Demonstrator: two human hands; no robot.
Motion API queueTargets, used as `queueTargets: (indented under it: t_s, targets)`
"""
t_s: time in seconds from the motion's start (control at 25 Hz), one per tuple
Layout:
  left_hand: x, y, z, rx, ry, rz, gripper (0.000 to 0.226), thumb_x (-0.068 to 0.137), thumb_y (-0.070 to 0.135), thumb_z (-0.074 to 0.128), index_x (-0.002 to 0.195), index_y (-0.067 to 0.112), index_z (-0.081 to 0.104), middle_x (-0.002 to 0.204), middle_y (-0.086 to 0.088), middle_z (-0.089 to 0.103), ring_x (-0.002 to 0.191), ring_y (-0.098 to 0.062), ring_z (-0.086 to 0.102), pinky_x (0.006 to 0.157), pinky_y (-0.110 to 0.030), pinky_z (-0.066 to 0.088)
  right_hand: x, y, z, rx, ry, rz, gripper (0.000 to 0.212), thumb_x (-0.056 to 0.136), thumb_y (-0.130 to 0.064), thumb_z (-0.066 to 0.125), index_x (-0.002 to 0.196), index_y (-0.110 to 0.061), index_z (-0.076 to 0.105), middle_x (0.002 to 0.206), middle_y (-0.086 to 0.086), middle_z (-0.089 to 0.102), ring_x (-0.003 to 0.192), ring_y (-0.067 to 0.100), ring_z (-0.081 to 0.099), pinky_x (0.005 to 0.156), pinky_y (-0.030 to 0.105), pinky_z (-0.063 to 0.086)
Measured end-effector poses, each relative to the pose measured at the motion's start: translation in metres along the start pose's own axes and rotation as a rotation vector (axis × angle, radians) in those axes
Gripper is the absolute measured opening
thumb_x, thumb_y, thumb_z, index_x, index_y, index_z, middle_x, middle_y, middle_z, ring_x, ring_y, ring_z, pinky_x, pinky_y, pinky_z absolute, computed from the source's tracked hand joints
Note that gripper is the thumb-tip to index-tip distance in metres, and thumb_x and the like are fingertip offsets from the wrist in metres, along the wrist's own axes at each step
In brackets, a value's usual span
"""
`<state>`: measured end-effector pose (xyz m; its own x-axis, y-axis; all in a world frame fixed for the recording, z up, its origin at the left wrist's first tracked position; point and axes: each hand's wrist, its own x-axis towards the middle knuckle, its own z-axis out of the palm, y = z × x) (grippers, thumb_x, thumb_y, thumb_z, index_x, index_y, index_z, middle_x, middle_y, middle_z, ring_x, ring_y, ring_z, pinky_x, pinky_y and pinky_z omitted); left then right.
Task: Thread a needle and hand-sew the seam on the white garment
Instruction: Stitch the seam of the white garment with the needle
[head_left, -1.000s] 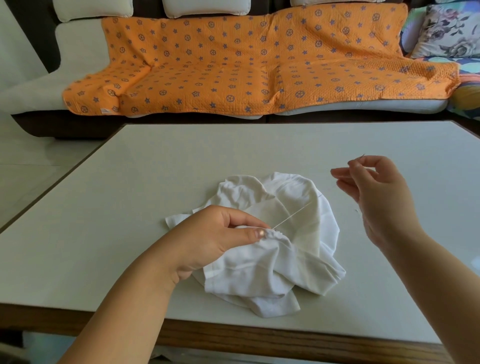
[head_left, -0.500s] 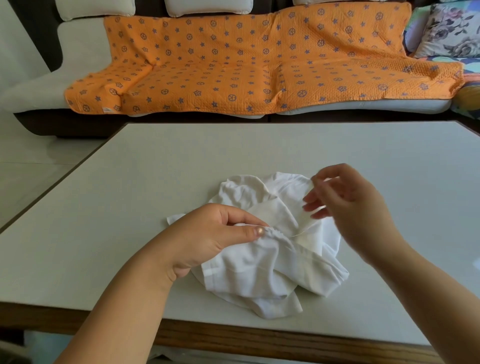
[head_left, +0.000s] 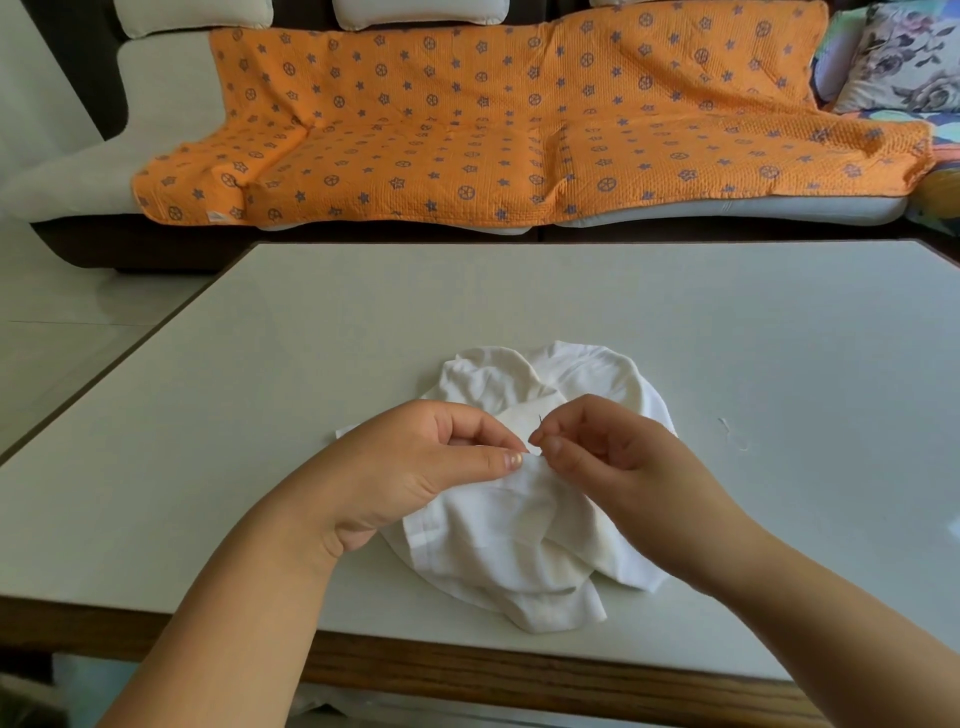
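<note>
Pinches a fold of the crumpled white cloth garment (head_left: 519, 545) on the pale grey counter (head_left: 260, 415) in the left hand (head_left: 415, 467), nips a thin dark needle (head_left: 540, 419) in the curled right hand (head_left: 613, 462) just beside.

We're counting two hands, left hand (head_left: 410, 467) and right hand (head_left: 623, 467), one white garment (head_left: 509, 545), one needle (head_left: 539, 421), one table (head_left: 311, 338), one loose thread scrap (head_left: 732, 434), one orange blanket (head_left: 519, 119), one floral cushion (head_left: 909, 57), one sofa (head_left: 156, 93).
</note>
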<state>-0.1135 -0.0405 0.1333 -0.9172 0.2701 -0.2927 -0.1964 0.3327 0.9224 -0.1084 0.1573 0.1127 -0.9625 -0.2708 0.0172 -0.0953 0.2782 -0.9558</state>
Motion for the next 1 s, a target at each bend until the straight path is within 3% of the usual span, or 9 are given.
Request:
queueTargets:
  t_s: [0.24,0.48,0.64,0.8,1.0]
  targets:
    - [0.0,0.002,-0.002,-0.006,0.04,0.015,0.007,0.083,0.016,0.072,0.086,0.02,0.078,0.09,0.0,0.077,0.091,-0.003,0.07,0.091,-0.019,0.044,0.001,-0.001,-0.012,-0.061,-0.073,0.046,0.016,0.092,-0.022,0.061,0.083,-0.031,0.071,0.071,0.013,0.052,0.066,0.013,0.045,0.059,0.019,0.037]
    - [0.0,0.003,-0.001,0.007,0.061,0.018,0.008,0.084,0.016,0.072,0.088,0.019,0.078,0.087,0.004,0.077,0.089,-0.001,0.069,0.093,-0.02,0.044,0.001,-0.001,-0.015,-0.068,-0.14,0.071,0.015,0.092,-0.022,0.063,0.083,-0.03,0.073,0.08,0.018,0.058,0.067,0.012,0.047,0.06,0.017,0.038]
    - [-0.001,0.004,-0.001,0.014,0.053,0.018,0.008,0.084,0.016,0.072,0.089,0.02,0.078,0.088,0.004,0.077,0.092,0.0,0.069,0.094,-0.019,0.044,0.0,0.0,-0.015,-0.044,-0.156,0.06,0.013,0.09,-0.024,0.064,0.084,-0.03,0.073,0.075,0.008,0.055,0.068,0.012,0.046,0.061,0.016,0.037]
    - [-0.002,0.004,0.0,0.018,0.028,0.015,0.009,0.084,0.017,0.072,0.091,0.018,0.077,0.092,0.002,0.077,0.096,-0.001,0.069,0.096,-0.019,0.043,0.0,0.001,-0.014,0.008,-0.179,0.055,0.011,0.09,-0.024,0.064,0.086,-0.028,0.073,0.077,0.006,0.056,0.071,0.014,0.046,0.068,0.025,0.038]
    - [-0.002,0.005,0.0,-0.015,0.002,0.017,0.011,0.078,0.018,0.074,0.089,0.017,0.076,0.089,-0.001,0.077,0.092,-0.005,0.071,0.09,-0.017,0.046,0.002,0.004,-0.013,0.138,-0.204,0.08,0.013,0.091,-0.015,0.063,0.084,-0.019,0.074,0.07,-0.005,0.063,0.065,0.005,0.053,0.064,0.016,0.044]
